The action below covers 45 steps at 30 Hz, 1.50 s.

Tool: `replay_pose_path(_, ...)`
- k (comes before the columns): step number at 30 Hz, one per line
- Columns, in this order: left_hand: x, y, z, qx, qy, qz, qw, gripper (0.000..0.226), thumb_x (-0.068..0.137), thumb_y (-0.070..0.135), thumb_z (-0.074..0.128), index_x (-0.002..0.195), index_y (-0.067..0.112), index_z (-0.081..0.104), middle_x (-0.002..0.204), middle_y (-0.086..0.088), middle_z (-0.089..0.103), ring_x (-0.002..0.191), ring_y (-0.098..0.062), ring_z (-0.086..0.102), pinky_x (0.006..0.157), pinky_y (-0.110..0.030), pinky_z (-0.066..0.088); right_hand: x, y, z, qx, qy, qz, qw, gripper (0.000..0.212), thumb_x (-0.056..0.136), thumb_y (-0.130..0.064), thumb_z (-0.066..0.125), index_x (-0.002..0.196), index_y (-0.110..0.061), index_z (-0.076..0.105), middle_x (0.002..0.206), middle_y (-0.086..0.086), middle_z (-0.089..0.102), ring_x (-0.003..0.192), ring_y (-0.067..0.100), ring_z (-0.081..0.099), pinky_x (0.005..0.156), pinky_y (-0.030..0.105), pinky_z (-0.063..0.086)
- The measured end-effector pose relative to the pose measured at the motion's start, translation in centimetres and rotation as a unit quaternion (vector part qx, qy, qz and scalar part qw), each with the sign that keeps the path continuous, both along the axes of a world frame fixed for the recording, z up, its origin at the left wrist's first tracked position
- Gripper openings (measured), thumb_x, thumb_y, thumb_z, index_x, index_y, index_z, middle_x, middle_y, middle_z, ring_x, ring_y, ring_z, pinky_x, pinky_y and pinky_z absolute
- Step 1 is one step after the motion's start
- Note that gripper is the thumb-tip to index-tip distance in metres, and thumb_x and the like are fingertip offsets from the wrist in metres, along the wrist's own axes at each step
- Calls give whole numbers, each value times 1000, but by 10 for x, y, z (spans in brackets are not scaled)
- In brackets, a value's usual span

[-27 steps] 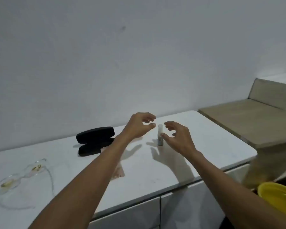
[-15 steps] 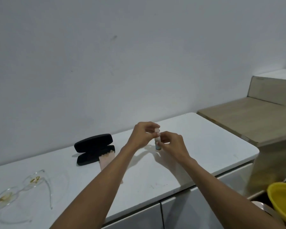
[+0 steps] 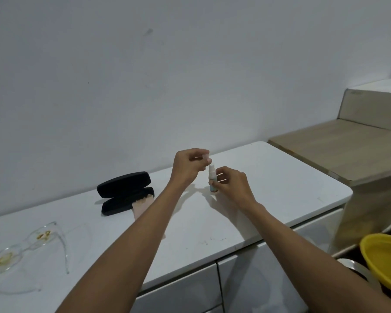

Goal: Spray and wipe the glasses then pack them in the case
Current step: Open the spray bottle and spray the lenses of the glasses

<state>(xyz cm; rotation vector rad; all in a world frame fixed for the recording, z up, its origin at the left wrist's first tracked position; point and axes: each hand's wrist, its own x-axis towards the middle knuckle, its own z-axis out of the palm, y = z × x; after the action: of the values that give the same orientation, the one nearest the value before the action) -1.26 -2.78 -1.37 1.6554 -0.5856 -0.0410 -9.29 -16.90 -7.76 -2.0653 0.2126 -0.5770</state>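
Right hand [image 3: 231, 185] around spray bottle [image 3: 212, 180]

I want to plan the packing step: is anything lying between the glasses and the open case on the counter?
Nothing visible does. The glasses lie at the counter's left end, and only bare top shows between them and the open case. A pink cloth sticks out of the case's right end, on the far side from the glasses.

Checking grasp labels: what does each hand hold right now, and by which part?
Right hand grips the spray bottle by its lower body. Left hand pinches what looks like its clear cap, just above the nozzle.
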Motion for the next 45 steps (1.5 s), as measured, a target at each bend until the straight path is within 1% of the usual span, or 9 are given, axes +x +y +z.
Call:
replay_pose_path(4,4,11,-9,-15,26,42,999,23,81,-3,78,104,4,75,90,-7,72,86,-17,70,89,-33,59,0,1,0,1,5,-5,1000,21,85,-23,81,104,-15,74,94,0,81,82,11,77,81,31,60)
replay_pose_path(9,-2,24,-35,70,14,51,996,25,76,-5,80,99,4,77,91,-11,76,88,-19,72,90,-34,57,-4,4,1,9,7,-8,1000,20,87,-21,80,105,-17,72,89,-5,76,73,-4,72,66,10,50)
replay_pose_path(12,-12,25,-47,107,16,37,993,25,71,-13,77,87,7,77,91,-18,76,79,-18,70,77,-33,62,-5,5,1,5,8,-10,1000,21,87,-22,79,106,-17,72,88,-7,75,74,-4,72,69,13,51)
replay_pose_path(16,-18,26,-60,90,64,10,994,34,65,-22,72,75,11,76,80,-19,70,75,-27,67,80,-46,64,-5,7,2,2,8,-15,1000,21,87,-22,79,107,-17,72,88,-7,74,77,3,73,75,23,55)
replay_pose_path(21,-20,26,-57,133,38,-1,990,31,70,-27,69,84,1,71,80,-16,66,61,-8,64,59,-14,55,-5,8,1,-1,11,-20,1000,22,88,-24,78,108,-17,72,93,-6,76,80,4,73,72,19,52)
replay_pose_path(29,-17,32,-56,178,13,13,984,39,73,-15,77,109,-1,71,95,-12,68,74,-10,65,56,-5,48,-4,12,6,-10,31,-32,999,21,90,-23,75,109,-16,71,102,0,78,88,14,76,79,30,56)
replay_pose_path(33,-12,51,-43,169,9,18,985,42,77,-6,80,115,7,69,108,-13,69,84,-17,69,58,-11,53,-4,23,22,-21,-11,-40,999,16,93,-20,69,107,-14,68,101,-3,74,86,16,75,84,42,60)
replay_pose_path(37,1,89,-24,169,-42,70,982,32,80,9,83,108,19,71,110,-10,73,87,-28,73,75,-37,59,2,56,50,-37,-69,-3,997,20,95,-18,65,115,-14,65,96,-7,69,76,7,72,76,44,62)
replay_pose_path(45,-6,215,10,162,-112,202,959,18,87,11,75,104,12,74,86,-3,78,84,-20,74,84,-33,60,24,171,79,-100,-162,152,970,62,97,-16,57,152,-39,37,97,0,71,73,20,72,73,40,61)
